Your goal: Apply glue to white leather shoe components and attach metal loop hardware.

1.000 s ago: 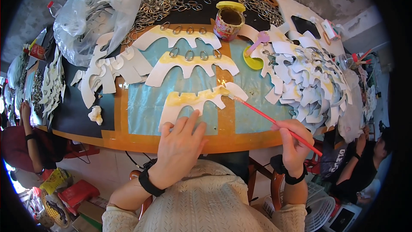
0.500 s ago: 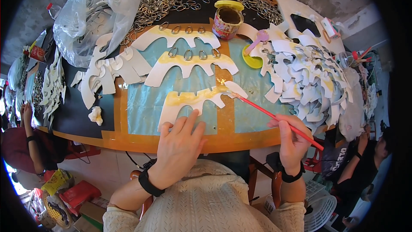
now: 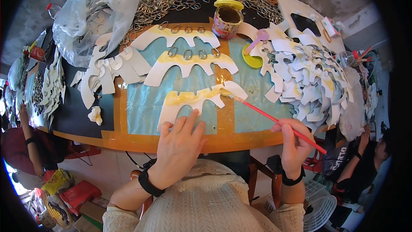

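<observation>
A white curved cut-out piece [image 3: 171,111] lies in front of me, with yellowish glue spread along its upper edge. My left hand [image 3: 178,148] rests on its near edge, fingers stretched out and apart, gripping nothing. Between the fingers of my right hand [image 3: 295,147] is a red-handled paintbrush [image 3: 271,115], its bristles touching the glue at the right part of the piece. Farther off lie a middle white piece [image 3: 156,72] and a far white piece [image 3: 148,38], each with several metal rings along a glued upper edge.
An open can [image 3: 227,29] of brownish paste stands behind the pieces. A pink spoon [image 3: 259,39] leans over a yellow-green lid [image 3: 252,61]. White pieces are heaped at right [image 3: 311,90] and left [image 3: 96,75], beside a plastic bag [image 3: 68,34]. Metal rings [image 3: 156,2] lie behind. Other people sit at both sides.
The brush and my right hand have shifted slightly to the right, with the bristles a little lower on the glued edge. My left hand and the white piece have stayed put.
</observation>
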The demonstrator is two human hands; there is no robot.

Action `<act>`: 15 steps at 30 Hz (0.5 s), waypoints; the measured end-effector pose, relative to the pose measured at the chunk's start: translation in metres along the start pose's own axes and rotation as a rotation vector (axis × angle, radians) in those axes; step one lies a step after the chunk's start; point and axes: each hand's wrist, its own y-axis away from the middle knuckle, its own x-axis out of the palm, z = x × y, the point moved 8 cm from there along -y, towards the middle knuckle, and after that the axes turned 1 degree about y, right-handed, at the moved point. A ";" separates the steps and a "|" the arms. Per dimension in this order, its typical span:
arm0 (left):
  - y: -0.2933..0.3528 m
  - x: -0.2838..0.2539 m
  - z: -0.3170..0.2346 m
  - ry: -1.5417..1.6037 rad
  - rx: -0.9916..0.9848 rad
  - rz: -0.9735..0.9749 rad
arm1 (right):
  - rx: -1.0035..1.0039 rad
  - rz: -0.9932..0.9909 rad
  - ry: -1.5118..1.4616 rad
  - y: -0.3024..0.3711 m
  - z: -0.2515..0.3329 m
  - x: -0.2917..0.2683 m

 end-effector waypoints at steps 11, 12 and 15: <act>0.000 0.000 0.000 -0.007 -0.011 0.010 | 0.085 -0.155 -0.086 0.005 -0.012 -0.016; 0.000 0.000 0.000 -0.008 -0.013 0.014 | 0.084 -0.155 -0.084 0.005 -0.010 -0.015; -0.002 0.000 -0.001 -0.007 -0.013 0.017 | 0.007 -0.052 -0.059 0.000 -0.005 -0.006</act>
